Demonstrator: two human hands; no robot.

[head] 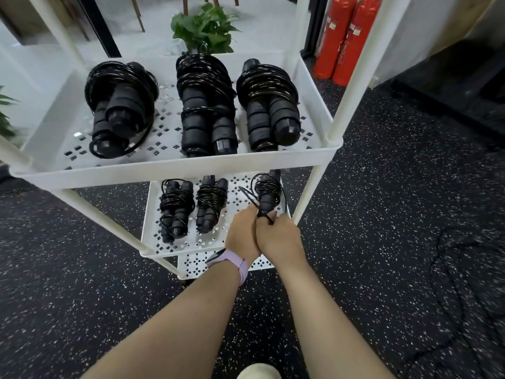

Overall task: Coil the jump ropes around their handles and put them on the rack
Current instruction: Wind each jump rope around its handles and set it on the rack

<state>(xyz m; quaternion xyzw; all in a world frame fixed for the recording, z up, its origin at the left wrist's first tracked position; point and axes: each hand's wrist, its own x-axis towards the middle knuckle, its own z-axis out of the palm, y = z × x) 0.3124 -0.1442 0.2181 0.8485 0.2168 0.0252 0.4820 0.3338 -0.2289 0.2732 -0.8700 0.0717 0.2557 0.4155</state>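
Note:
A black jump rope [268, 194], coiled round its handles, is held over the right side of the white rack's middle shelf [207, 243]. My right hand [278, 237] grips the near end of its handles. My left hand [243, 232] pinches a loose loop of its cord beside them. Two coiled ropes [176, 207] [211, 205] lie on the same shelf to the left. Three larger-looking coiled ropes [120, 108] [206, 105] [269, 105] lie on the top shelf [169, 166].
The rack's white posts [352, 86] rise at the corners, and a lower shelf [196, 265] shows beneath. Another black rope [448, 283] lies loose on the speckled floor at the right. Two red extinguishers [347, 36] and a potted plant [205, 28] stand behind.

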